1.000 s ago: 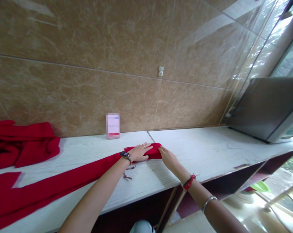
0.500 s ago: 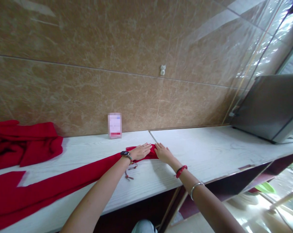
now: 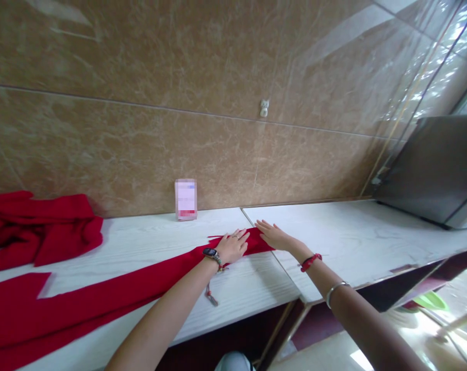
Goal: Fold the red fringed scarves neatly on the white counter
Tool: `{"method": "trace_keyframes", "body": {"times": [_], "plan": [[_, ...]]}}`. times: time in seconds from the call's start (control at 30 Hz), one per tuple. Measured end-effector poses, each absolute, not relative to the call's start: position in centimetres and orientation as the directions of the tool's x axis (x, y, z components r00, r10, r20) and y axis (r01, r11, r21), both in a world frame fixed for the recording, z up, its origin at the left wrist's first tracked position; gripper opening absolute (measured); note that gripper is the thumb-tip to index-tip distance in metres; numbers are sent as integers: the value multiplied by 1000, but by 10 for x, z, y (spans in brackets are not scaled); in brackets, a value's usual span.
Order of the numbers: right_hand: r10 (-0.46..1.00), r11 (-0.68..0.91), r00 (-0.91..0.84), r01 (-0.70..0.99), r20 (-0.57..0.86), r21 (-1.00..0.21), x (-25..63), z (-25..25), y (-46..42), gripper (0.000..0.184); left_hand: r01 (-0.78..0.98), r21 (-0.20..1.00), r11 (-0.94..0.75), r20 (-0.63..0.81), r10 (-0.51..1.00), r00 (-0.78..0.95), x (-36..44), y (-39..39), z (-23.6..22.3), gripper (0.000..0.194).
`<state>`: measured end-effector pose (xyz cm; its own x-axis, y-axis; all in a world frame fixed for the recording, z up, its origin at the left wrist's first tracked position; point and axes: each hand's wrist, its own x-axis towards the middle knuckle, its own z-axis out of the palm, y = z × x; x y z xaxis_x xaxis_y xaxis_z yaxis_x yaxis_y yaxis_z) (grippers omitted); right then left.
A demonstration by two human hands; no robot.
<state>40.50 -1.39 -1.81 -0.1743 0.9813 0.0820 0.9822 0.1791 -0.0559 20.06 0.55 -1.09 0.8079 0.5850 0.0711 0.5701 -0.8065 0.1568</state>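
Observation:
A long strip of red fabric (image 3: 136, 281) runs along the white counter from the lower left to the middle, widening at its left end. My left hand (image 3: 233, 246), with a smartwatch at the wrist, lies spread on top of the strip near its right end. My right hand (image 3: 272, 236) is stretched out flat over the strip's right end, fingers pointing left. Neither hand grips the cloth. The part of the strip under my palms is hidden.
A bundled pile of red cloth (image 3: 63, 226) lies on the left of the white counter (image 3: 326, 232). A phone-like upright thing (image 3: 186, 200), blurred, leans against the tiled wall. A grey metal box (image 3: 434, 165) stands at the far right. Open shelves lie below the counter.
My right hand has slid right and now lies over the strip's end with fingers lifted apart from my left hand. My left hand has shifted slightly right. More red fabric shows between them.

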Motion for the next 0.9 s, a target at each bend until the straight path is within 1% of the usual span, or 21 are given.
{"method": "trace_keyframes", "body": {"times": [0.1, 0.17, 0.23, 0.3, 0.4, 0.5, 0.53, 0.57, 0.67, 0.73, 0.8, 0.9], "plan": [[954, 228, -235, 972, 188, 59, 396, -24, -19, 44, 542, 163, -825, 101, 560, 822, 202, 7, -14, 49], [925, 303, -330, 940, 186, 160, 392, -32, -24, 40, 529, 170, -831, 114, 550, 828, 197, 10, -15, 52], [898, 357, -401, 905, 182, 230, 393, -39, -28, 37, 510, 164, -844, 113, 530, 841, 190, 14, -17, 56], [891, 367, -415, 897, 183, 248, 397, -42, -31, 35, 490, 156, -858, 101, 507, 856, 184, 17, -18, 62], [895, 368, -412, 898, 169, 243, 404, -39, -30, 35, 485, 165, -859, 79, 502, 861, 184, 15, -17, 70], [909, 357, -393, 906, 139, 229, 409, -31, -24, 36, 519, 184, -835, 78, 538, 839, 191, 5, -15, 69], [917, 348, -378, 914, 128, 209, 411, -28, -22, 36, 531, 189, -826, 84, 553, 829, 193, 1, -14, 69], [929, 328, -349, 931, 124, 159, 413, -25, -20, 35, 539, 197, -819, 85, 562, 823, 195, -3, -13, 70], [970, 202, -189, 977, 150, -72, 419, -18, -15, 34, 550, 240, -800, 68, 579, 812, 196, -5, -10, 74], [982, 95, -62, 978, 176, -187, 423, -18, -15, 36, 580, 282, -764, 81, 622, 779, 193, 1, -8, 71], [979, 12, 37, 972, 200, -234, 427, -20, -16, 40, 610, 313, -728, 137, 670, 729, 190, 9, -7, 63], [958, -107, 183, 942, 222, -317, 433, -25, -19, 41, 595, 330, -733, 216, 672, 708, 187, 19, -5, 49]]}}
